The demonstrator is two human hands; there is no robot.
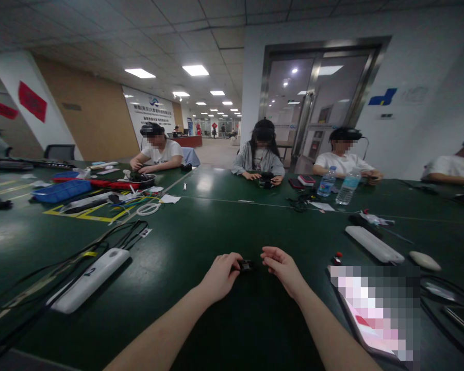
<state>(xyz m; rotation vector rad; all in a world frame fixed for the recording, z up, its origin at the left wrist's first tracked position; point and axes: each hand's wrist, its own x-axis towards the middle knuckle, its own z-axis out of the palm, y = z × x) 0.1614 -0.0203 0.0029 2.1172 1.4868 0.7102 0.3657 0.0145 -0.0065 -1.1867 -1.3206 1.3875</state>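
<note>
A small black part (246, 265), too dark to name, is on the green table in front of me. My left hand (223, 275) grips its left end between thumb and fingers. To the right of the part, a short gap away, is my right hand (281, 269). Its fingers are half curled and apart from the thumb, with nothing visible in them.
Left of my arms lies a white power strip (90, 278) with black cables. On my right are a phone (365, 309), another white strip (374, 244) and a white mouse (425, 260). Water bottles (348, 188) stand farther back; several people sit across the table.
</note>
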